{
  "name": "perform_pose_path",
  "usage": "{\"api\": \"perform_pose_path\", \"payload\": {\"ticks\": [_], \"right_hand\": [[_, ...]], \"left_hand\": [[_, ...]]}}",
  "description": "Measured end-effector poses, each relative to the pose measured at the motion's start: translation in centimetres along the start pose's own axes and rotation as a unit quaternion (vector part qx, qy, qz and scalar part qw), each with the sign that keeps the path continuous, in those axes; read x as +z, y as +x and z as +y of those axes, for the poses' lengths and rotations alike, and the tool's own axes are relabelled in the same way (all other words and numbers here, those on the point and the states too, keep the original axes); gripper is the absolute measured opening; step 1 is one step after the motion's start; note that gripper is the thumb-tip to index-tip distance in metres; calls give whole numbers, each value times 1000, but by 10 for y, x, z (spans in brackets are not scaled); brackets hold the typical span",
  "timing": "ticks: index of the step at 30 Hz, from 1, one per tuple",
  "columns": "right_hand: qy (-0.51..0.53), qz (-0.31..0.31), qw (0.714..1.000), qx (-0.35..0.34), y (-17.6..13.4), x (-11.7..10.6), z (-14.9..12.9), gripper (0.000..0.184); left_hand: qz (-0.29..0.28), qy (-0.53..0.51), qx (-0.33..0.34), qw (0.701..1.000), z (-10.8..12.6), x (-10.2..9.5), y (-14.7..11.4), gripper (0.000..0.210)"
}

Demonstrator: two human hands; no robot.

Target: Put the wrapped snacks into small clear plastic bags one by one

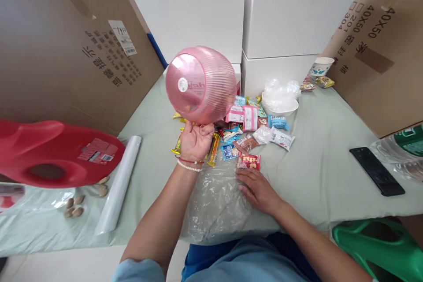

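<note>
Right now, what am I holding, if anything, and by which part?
Your left hand holds the tilted pink container by its lower side, the exact grip partly hidden. Your right hand lies palm-down, apparently gripping nothing.

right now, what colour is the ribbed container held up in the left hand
Translucent pink; the ribbed container shows best in the head view.

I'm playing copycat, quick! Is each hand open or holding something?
Left hand: holding the pink jar.
Right hand: open, palm down, fingertips at the red packet.
</note>
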State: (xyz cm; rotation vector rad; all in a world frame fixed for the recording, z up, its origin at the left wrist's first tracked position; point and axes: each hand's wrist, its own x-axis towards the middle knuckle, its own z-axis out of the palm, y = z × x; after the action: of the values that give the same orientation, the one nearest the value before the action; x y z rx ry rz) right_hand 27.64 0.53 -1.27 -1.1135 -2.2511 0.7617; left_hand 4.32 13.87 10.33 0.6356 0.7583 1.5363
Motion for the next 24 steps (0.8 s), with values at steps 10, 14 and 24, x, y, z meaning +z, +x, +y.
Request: {"api": "perform_pose_path", "payload": {"ticks": [10,14,24], "right_hand": [[422,157,891,54,-5,-56,-41,108],[356,268,891,87,-44,-90,-30,60],[-124,253,927,249,-72,-225,55,27]], "left_hand": [[-10,-62,-219,974,-45,5,-131,29],[-50,154,-161,973,-72,6,-155,46],[-101,832,138,528,-71,-105,-158,52]]}}
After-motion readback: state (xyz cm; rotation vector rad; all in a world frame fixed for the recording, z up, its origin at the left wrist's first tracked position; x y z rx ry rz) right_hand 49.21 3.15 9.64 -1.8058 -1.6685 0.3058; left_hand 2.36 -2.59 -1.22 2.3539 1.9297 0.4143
